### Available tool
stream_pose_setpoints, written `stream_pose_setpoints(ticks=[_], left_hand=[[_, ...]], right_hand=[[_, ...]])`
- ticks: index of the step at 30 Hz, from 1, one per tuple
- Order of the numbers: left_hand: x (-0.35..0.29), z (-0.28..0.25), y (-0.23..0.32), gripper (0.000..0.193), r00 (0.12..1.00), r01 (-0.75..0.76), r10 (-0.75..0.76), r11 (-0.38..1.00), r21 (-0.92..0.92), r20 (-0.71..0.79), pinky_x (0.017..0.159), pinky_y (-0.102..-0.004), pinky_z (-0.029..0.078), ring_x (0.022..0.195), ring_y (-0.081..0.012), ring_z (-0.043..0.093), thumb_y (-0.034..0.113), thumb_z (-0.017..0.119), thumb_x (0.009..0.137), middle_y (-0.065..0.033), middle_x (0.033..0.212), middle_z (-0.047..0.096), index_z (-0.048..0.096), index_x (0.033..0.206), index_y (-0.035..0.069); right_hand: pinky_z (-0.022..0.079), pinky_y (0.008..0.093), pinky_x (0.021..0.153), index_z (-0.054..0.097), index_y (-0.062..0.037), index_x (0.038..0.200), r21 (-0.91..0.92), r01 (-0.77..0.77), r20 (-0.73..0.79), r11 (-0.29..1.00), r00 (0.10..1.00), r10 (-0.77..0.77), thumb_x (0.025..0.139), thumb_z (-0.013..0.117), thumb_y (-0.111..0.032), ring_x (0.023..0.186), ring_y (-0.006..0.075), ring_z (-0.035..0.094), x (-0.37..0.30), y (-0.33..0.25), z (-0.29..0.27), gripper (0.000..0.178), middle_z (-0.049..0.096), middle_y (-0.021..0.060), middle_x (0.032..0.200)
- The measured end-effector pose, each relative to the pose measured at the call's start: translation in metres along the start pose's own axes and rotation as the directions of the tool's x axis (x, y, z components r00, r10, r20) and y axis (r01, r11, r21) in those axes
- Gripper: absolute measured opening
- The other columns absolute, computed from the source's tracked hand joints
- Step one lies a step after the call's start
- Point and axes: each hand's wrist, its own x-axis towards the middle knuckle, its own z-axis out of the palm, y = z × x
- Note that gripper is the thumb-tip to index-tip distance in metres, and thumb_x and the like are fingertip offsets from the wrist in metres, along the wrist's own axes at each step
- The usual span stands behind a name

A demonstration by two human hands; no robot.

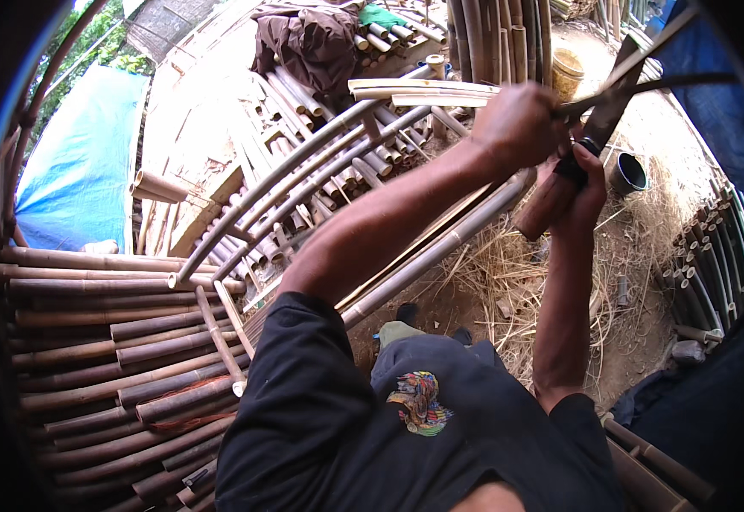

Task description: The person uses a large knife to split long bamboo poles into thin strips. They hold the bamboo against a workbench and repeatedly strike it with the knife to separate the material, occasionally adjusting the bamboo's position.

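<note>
My left hand is closed in a fist around split bamboo strips. Their pale ends stick out to the left, and darker lengths run on past the fist toward the upper right. Just beside it, my right hand grips a machete by its thick wooden handle, which has a black band near the blade. The broad dark machete blade points up and away, crossing the strips at the upper right. Whether the edge is inside the bamboo I cannot tell.
Bamboo poles lie stacked at my left. A curved bamboo frame stands ahead, with cut poles behind it. A black bucket, a yellowish bucket and shavings are on the ground to the right. Upright bamboo poles stand beyond.
</note>
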Motion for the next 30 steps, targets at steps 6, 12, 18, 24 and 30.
stream_pose_setpoints(ticks=[6,12,18,24,30], left_hand=[[-0.081,0.013,-0.14,0.039,0.899,0.285,-0.256,0.958,-0.031,0.355,0.064,-0.039,0.054,0.071,-0.0269,0.069,0.035,0.07,0.081,-0.021,0.075,0.067,0.066,0.081,-0.004],[-0.166,0.044,-0.305,0.046,0.862,0.395,-0.397,0.916,0.072,0.316,0.065,-0.0463,0.048,0.075,-0.036,0.06,0.039,0.065,0.088,-0.0277,0.083,0.06,0.053,0.09,-0.005],[-0.225,0.079,-0.401,0.092,0.912,0.301,-0.374,0.89,0.343,0.17,0.092,-0.0499,0.044,0.113,-0.0489,0.048,0.056,0.063,0.081,-0.0365,0.124,0.043,0.03,0.134,-0.01],[-0.247,0.042,-0.285,0.063,0.384,0.904,-0.323,0.324,-0.28,0.865,0.068,-0.0319,0.046,0.075,-0.0161,0.057,0.061,0.039,0.095,-0.0053,0.086,0.062,0.059,0.099,0.001],[-0.307,0.016,-0.297,0.046,0.593,0.754,-0.424,0.592,-0.286,0.685,0.068,-0.0242,0.047,0.076,-0.0085,0.055,0.04,0.06,0.093,-0.0032,0.086,0.061,0.058,0.111,-0.002]], right_hand=[[0.056,0.0323,0.069,0.057,-0.0053,0.095,-0.018,-0.251,-0.636,0.968,0.75,0.183,0.084,0.058,-0.022,0.073,0.0172,0.062,-0.034,0.134,0.0,0.019,0.06,0.0056,0.084],[0.057,0.0457,0.073,0.054,-0.0097,0.081,0.216,-0.209,-0.889,0.954,0.361,0.281,0.08,0.058,-0.019,0.07,0.0186,0.058,-0.108,0.227,-0.07,0.01,0.057,0.005,0.075],[0.057,0.043,0.068,0.055,-0.0099,0.085,0.169,-0.169,-0.907,0.971,0.359,0.22,0.079,0.062,-0.017,0.066,0.0169,0.057,-0.115,0.253,-0.054,0.011,0.057,0.0033,0.075],[0.057,0.0416,0.064,0.057,-0.0092,0.087,0.108,-0.203,-0.915,0.973,0.363,0.177,0.082,0.063,-0.02,0.067,0.0163,0.058,-0.092,0.27,-0.067,0.014,0.058,0.0028,0.077],[0.056,0.0375,0.063,0.058,-0.0072,0.085,0.025,-0.308,-0.941,0.951,0.314,0.127,0.084,0.061,-0.024,0.066,0.0168,0.059,-0.057,0.256,-0.067,0.017,0.059,0.0046,0.075]])
